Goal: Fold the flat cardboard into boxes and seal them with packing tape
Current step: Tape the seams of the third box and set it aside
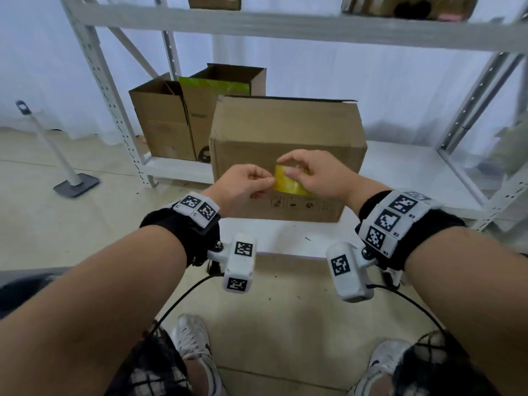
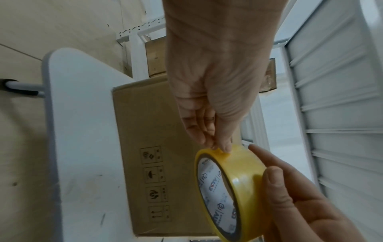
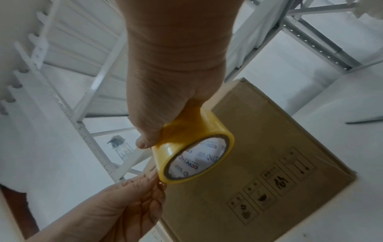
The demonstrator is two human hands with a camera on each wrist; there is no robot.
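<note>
A folded brown cardboard box (image 1: 285, 132) stands on a small white table (image 1: 285, 238) right in front of me, printed handling symbols on its near side (image 2: 153, 180). Its top looks closed. My right hand (image 1: 291, 167) grips a roll of yellow packing tape (image 1: 288, 184) in the air in front of the box's near face. My left hand (image 1: 267, 182) pinches at the roll's outer layer with thumb and fingertips (image 2: 219, 147). In the right wrist view the roll (image 3: 186, 135) hangs beside the box (image 3: 269, 147), and the left hand's fingertips (image 3: 157, 181) meet its rim.
A white metal rack (image 1: 114, 110) stands behind the table. Two open cardboard boxes (image 1: 171, 124) sit on its low shelf at the back left. A white pole on a grey base (image 1: 75, 184) stands on the floor to the left. My shoes (image 1: 194, 338) are under the table edge.
</note>
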